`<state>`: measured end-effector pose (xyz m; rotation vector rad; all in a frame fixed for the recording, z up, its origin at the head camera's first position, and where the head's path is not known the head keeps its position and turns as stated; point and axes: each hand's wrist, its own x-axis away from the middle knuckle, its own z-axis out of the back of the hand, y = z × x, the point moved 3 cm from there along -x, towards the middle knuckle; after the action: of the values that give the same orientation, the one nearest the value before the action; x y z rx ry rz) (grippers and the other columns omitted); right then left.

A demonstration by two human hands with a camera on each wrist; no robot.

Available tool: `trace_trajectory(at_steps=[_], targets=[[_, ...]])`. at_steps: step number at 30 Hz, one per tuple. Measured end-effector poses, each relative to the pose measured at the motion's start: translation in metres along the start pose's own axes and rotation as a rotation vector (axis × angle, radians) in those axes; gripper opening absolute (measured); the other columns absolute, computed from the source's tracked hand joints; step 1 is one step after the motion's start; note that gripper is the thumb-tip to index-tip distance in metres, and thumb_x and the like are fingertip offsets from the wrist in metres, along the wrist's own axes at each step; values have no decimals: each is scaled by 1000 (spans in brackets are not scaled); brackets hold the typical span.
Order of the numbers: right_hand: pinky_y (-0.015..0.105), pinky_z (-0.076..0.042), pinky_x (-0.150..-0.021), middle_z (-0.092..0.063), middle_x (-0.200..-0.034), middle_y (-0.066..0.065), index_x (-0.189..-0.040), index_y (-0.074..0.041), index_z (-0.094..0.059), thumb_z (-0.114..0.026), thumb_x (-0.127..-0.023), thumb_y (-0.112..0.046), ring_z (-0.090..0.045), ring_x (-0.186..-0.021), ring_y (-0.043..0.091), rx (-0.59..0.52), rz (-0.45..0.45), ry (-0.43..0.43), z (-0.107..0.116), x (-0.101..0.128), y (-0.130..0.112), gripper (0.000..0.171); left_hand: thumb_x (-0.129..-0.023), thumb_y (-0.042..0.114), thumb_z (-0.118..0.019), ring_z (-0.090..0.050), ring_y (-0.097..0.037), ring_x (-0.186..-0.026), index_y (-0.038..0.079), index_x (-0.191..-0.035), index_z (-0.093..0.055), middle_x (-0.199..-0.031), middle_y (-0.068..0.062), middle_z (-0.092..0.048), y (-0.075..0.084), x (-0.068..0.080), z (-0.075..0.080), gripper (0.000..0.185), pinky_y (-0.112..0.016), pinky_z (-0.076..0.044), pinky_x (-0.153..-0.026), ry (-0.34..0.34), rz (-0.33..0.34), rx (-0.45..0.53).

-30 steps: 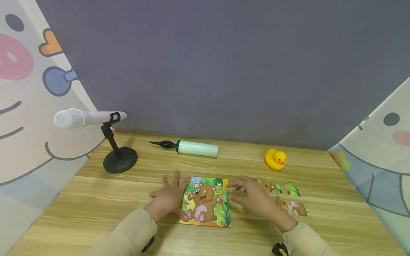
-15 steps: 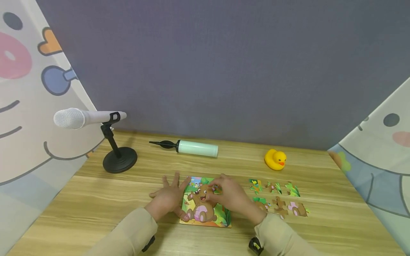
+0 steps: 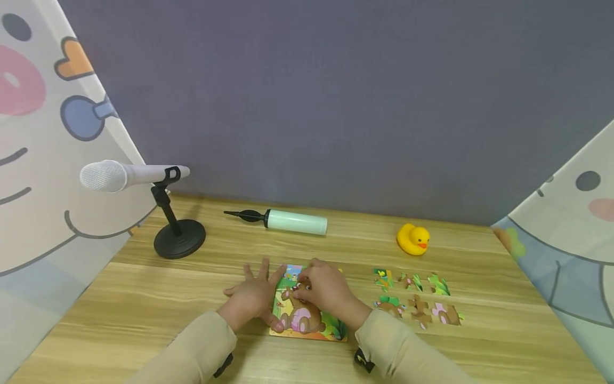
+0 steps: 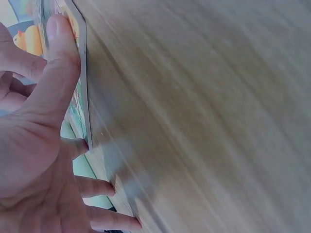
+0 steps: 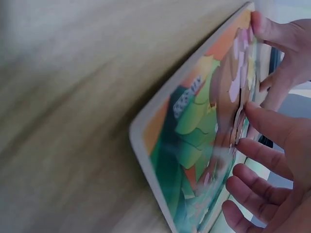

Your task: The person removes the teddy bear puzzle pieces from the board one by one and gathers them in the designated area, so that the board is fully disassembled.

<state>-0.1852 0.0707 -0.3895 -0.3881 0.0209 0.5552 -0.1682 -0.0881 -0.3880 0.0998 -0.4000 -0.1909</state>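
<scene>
A bear jigsaw in its board (image 3: 307,322) lies on the wooden table (image 3: 144,298) in front of me. My left hand (image 3: 250,297) lies flat beside the board's left side, fingers spread, thumb pressing on the board's edge (image 4: 81,73). My right hand (image 3: 302,287) is over the picture, fingers curled at the bear's head. In the right wrist view its thumb and fingertips (image 5: 250,112) pinch at a puzzle piece in the board (image 5: 189,141). Several loose pieces (image 3: 416,296) lie in two rows to the right.
A yellow rubber duck (image 3: 412,239) sits behind the loose pieces. A pale green hand pump (image 3: 292,221) lies at the back middle. A white microphone (image 3: 120,176) on a black stand (image 3: 179,240) is at the back left. Printed curtains hang on both sides.
My right hand has moved left, from beside the loose pieces onto the bear's head, and its fingers have curled there. The left hand has stayed in place.
</scene>
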Motion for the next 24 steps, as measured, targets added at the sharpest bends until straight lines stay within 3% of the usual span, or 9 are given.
trace_trajectory(at_steps=[12,20,24], targets=[[23,-46,-59,-54,-84,-3,-89,-9,-71,-88,-80,-30,-49,-72,10,9,-64,-58,1,-6,-3,29,-53,57,-92,-19,-66,-141,18,-162,-26,-165,-26,-16,1,-1,0,133,-83,-43,-76,0,5,5],[36,-54,-71,-59,-103,6,-122,-3,-68,-89,-78,-35,-57,-90,21,31,-130,-92,4,-8,-3,59,-53,57,-93,-19,-65,-141,19,-161,-26,-165,-26,-17,1,-1,-1,133,-83,-43,-77,0,9,2],[38,-54,-73,-59,-104,6,-121,-4,-69,-90,-78,-36,-57,-92,22,23,-142,-111,4,-10,-1,58,-52,57,-93,-19,-65,-141,19,-161,-26,-165,-26,-17,1,-1,-1,133,-83,-44,-77,1,10,-2]])
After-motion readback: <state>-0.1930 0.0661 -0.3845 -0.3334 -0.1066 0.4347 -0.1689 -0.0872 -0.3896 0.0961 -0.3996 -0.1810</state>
